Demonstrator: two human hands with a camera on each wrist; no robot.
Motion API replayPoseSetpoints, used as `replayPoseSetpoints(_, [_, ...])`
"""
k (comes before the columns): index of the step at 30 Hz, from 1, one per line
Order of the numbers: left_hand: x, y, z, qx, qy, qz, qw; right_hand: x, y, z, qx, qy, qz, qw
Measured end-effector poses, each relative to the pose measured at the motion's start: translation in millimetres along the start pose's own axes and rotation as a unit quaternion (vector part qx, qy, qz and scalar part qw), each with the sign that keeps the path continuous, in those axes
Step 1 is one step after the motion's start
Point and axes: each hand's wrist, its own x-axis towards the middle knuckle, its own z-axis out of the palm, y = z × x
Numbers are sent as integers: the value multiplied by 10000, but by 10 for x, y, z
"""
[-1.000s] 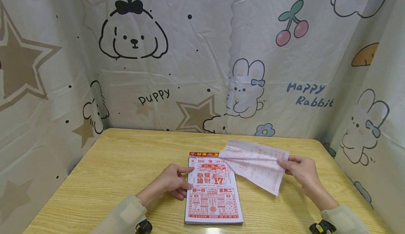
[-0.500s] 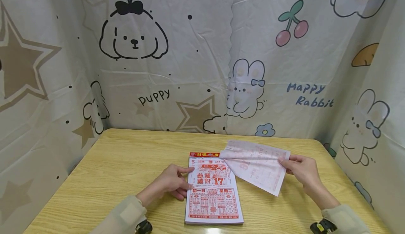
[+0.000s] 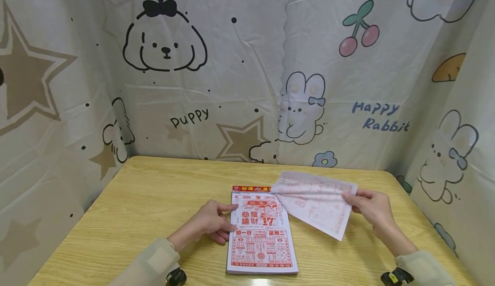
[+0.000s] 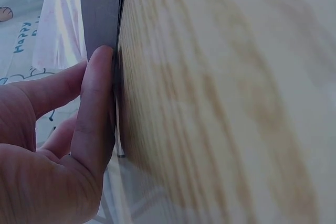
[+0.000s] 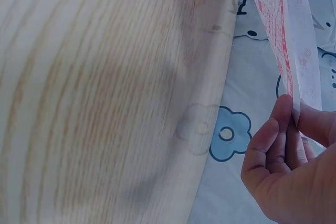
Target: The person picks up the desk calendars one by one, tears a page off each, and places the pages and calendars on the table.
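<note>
A thick tear-off calendar (image 3: 263, 247) with red print and a red header strip lies flat on the table, right of centre. My left hand (image 3: 212, 223) rests at its left edge with extended fingers touching the top page and side. In the left wrist view, a straight finger of the left hand (image 4: 58, 145) lies against the pad's side. My right hand (image 3: 372, 206) pinches the right edge of a thin calendar page (image 3: 317, 202) between thumb and fingers. The page is creased, reaches back to the pad's top right corner, and shows its pale reverse. Whether it still joins the binding, I cannot tell.
The wooden table (image 3: 154, 191) extends on both sides of the pad. A printed curtain (image 3: 232, 84) with cartoon animals hangs behind it and at both sides. Dark wrist devices sit by both sleeves.
The right hand and the page it pinches have shifted very slightly to the right, along with a small shift of the whole head view. The left hand stays at the calendar's edge.
</note>
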Motion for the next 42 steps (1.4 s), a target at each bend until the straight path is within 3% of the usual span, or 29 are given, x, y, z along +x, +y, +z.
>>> replayPoseSetpoints(42, [16,-19,12,-79,-17,0,10000,-4,25,-55,29,74,-4,10000])
